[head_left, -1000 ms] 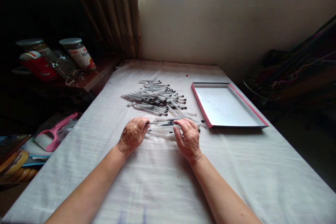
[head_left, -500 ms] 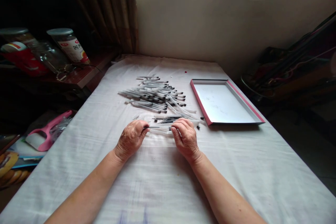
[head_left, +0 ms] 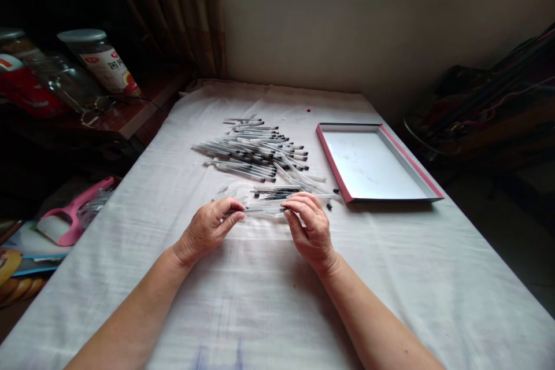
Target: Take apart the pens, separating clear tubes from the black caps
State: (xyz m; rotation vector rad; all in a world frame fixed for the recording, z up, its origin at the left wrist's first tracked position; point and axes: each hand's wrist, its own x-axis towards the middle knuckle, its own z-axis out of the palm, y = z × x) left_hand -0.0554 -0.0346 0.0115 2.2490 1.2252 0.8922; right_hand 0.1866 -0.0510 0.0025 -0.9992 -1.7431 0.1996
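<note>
Between my two hands a thin clear pen [head_left: 262, 210] lies level, just above the tablecloth. My left hand [head_left: 208, 226] pinches its left end with thumb and forefinger. Around its dark right end the fingertips of my right hand [head_left: 310, 228] are closed. Just beyond the hands is a small bunch of thin black refills [head_left: 277, 192]. Behind it spreads a heap of clear pens with black ends [head_left: 247, 153]. A few clear tubes [head_left: 299, 172] lie at the heap's right side, and a small black cap [head_left: 329, 206] rests near my right hand.
A shallow box lid [head_left: 377, 165] with pink sides and a white inside lies on the right of the cloth-covered table [head_left: 260, 300]. Jars [head_left: 102, 60] and eyeglasses [head_left: 93, 115] stand on a side desk at left. Lower left is a pink-handled tool [head_left: 76, 217].
The view has tipped down, so the windowsill has left it. My left hand has shifted slightly left. The dark stretch of pen by its fingers now looks paler.
</note>
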